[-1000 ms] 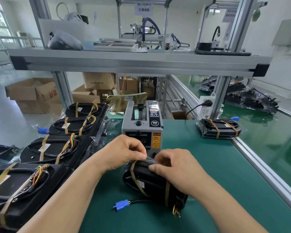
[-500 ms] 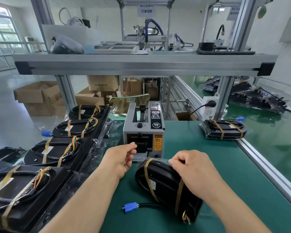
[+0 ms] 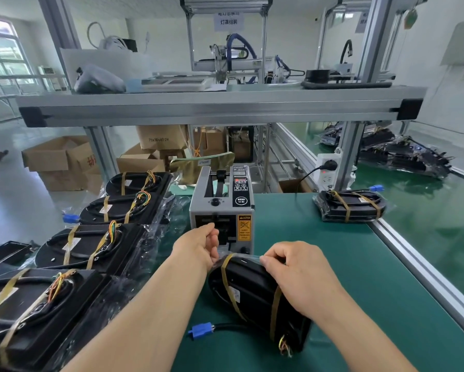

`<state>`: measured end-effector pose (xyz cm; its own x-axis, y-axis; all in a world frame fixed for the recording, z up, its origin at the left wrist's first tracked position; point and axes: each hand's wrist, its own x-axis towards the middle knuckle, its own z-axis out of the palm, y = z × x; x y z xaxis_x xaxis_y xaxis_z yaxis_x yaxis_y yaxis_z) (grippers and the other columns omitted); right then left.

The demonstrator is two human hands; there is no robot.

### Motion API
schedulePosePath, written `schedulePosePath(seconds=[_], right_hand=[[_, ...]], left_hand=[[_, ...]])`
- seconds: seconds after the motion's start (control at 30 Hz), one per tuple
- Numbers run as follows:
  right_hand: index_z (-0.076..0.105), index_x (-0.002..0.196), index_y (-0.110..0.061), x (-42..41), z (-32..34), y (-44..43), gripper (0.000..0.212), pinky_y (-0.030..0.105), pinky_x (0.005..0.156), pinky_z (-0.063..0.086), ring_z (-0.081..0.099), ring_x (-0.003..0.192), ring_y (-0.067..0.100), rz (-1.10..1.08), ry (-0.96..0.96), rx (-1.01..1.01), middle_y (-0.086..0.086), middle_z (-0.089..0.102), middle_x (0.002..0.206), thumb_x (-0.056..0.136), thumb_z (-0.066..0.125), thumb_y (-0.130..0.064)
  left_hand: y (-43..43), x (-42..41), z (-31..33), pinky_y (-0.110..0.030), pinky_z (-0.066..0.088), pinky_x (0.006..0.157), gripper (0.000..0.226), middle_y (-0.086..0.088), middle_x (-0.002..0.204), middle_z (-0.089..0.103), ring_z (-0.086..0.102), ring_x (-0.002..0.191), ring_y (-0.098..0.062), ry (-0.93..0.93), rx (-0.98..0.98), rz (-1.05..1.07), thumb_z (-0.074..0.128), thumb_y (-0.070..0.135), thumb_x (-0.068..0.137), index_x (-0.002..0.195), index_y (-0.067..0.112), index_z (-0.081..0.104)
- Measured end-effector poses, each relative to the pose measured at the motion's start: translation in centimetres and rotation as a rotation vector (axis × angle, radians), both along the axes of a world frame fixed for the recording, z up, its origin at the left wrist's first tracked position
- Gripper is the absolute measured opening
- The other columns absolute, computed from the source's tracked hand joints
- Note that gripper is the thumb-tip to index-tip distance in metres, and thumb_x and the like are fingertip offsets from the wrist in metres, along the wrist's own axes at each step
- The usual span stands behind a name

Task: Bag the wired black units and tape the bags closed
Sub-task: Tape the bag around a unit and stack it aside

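Since a second ago the left hand (image 3: 198,245) has left the bag (image 3: 248,257) and gone to the mouth of the tape dispenser (image 3: 222,208), fingers curled; whether they pinch tape cannot be told. On the green table (image 3: 346,277) four black units (image 3: 91,245) lie in a row at the left, a bagged one (image 3: 351,206) sits far right, and the black unit (image 3: 252,291) in hand stands on edge just before the dispenser. Apart from the left, the right hand (image 3: 300,275) pinches the bag's folded top, with the blue plug (image 3: 200,330) lying near left.
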<state>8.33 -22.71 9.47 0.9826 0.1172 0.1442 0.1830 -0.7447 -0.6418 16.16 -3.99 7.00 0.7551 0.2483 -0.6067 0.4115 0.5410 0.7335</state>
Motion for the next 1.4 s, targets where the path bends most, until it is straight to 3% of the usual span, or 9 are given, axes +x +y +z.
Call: schedulePosePath(seconds=[0.27, 0.33, 0.67, 0.77, 0.87, 1.0, 1.17, 1.27, 1.4], right_hand=[[0.071, 0.079, -0.023, 0.4, -0.2, -0.1, 0.022, 0.029, 0.067, 0.049, 0.061, 0.074, 0.015, -0.025, 0.002, -0.002, -0.007, 0.067, 0.072, 0.092, 0.059, -0.035], [0.071, 0.079, -0.023, 0.5, -0.2, -0.1, 0.022, 0.029, 0.067, 0.049, 0.061, 0.074, 0.015, -0.026, 0.001, -0.001, -0.007, 0.067, 0.072, 0.092, 0.060, -0.036], [0.073, 0.085, -0.021, 0.5, 0.0, 0.3, 0.022, 0.032, 0.078, 0.052, 0.062, 0.087, 0.019, -0.013, 0.028, -0.019, -0.004, 0.072, 0.087, 0.091, 0.059, -0.037], [0.074, 0.083, -0.020, 0.4, 0.2, 0.4, 0.021, 0.034, 0.082, 0.052, 0.063, 0.089, 0.017, -0.005, 0.058, -0.009, -0.007, 0.073, 0.089, 0.089, 0.059, -0.034], [0.073, 0.080, -0.020, 0.2, 0.4, 0.5, 0.022, 0.035, 0.081, 0.053, 0.064, 0.087, 0.016, -0.011, 0.075, -0.014, -0.007, 0.072, 0.086, 0.089, 0.059, -0.034], [0.070, 0.079, -0.021, 0.0, 0.7, 0.8, 0.021, 0.033, 0.076, 0.054, 0.064, 0.083, 0.018, -0.015, 0.056, -0.092, -0.006, 0.071, 0.083, 0.090, 0.056, -0.033], [0.059, 0.067, -0.023, 0.1, 1.4, 1.5, 0.021, 0.031, 0.063, 0.049, 0.063, 0.078, 0.019, 0.062, 0.020, -0.253, -0.004, 0.067, 0.078, 0.083, 0.059, -0.037], [0.062, 0.075, -0.026, 0.1, 1.2, 1.9, 0.025, 0.030, 0.066, 0.048, 0.062, 0.082, 0.016, 0.094, -0.051, -0.260, -0.008, 0.066, 0.081, 0.085, 0.062, -0.049], [0.063, 0.079, -0.026, 0.0, 0.9, 2.2, 0.019, 0.030, 0.065, 0.046, 0.060, 0.081, 0.017, 0.104, -0.123, -0.275, -0.007, 0.067, 0.082, 0.093, 0.055, -0.036]], left_hand=[[-0.7, 1.0, 0.0, -0.011, 0.029, 0.031, 0.002, 0.004, 0.057, 0.055, 0.049, 0.042, -0.003, 0.000, 0.018, 0.109, 0.061, 0.010, 0.092, 0.093, 0.011, 0.061], [-0.8, 0.9, -0.2, -0.011, 0.028, 0.030, 0.011, 0.004, 0.060, 0.054, 0.046, 0.047, -0.003, -0.016, 0.035, 0.140, 0.062, 0.010, 0.090, 0.100, 0.012, 0.060], [0.0, -6.4, 1.3, -0.020, 0.035, 0.050, 0.025, 0.005, 0.053, 0.049, 0.039, 0.042, -0.006, -0.341, 0.397, -0.025, 0.077, 0.018, 0.075, 0.055, 0.021, 0.063], [-1.3, -9.2, 1.3, -0.011, 0.035, 0.043, 0.020, 0.012, 0.047, 0.051, 0.041, 0.038, 0.000, -0.426, 0.485, -0.150, 0.077, 0.021, 0.074, 0.055, 0.020, 0.072], [-2.3, -10.1, 0.9, -0.009, 0.036, 0.040, 0.023, 0.011, 0.045, 0.057, 0.048, 0.037, 0.002, -0.433, 0.498, -0.184, 0.077, 0.018, 0.078, 0.055, 0.018, 0.073], [-2.4, -9.9, 0.8, -0.024, 0.049, 0.058, 0.015, -0.006, 0.063, 0.073, 0.063, 0.054, -0.010, -0.388, 0.509, -0.183, 0.079, 0.017, 0.076, 0.062, 0.013, 0.076], [-2.1, -9.7, 0.5, -0.011, 0.033, 0.035, 0.027, 0.007, 0.041, 0.052, 0.041, 0.031, 0.000, -0.353, 0.484, -0.162, 0.077, 0.012, 0.077, 0.051, 0.016, 0.071], [-1.3, -9.4, 0.1, -0.016, 0.032, 0.041, 0.031, 0.008, 0.045, 0.048, 0.037, 0.035, -0.002, -0.319, 0.450, -0.183, 0.076, 0.014, 0.078, 0.049, 0.022, 0.072], [-0.6, -9.0, -0.1, -0.021, 0.031, 0.049, 0.031, 0.005, 0.054, 0.045, 0.034, 0.042, -0.005, -0.314, 0.380, -0.232, 0.075, 0.014, 0.080, 0.050, 0.020, 0.069]])
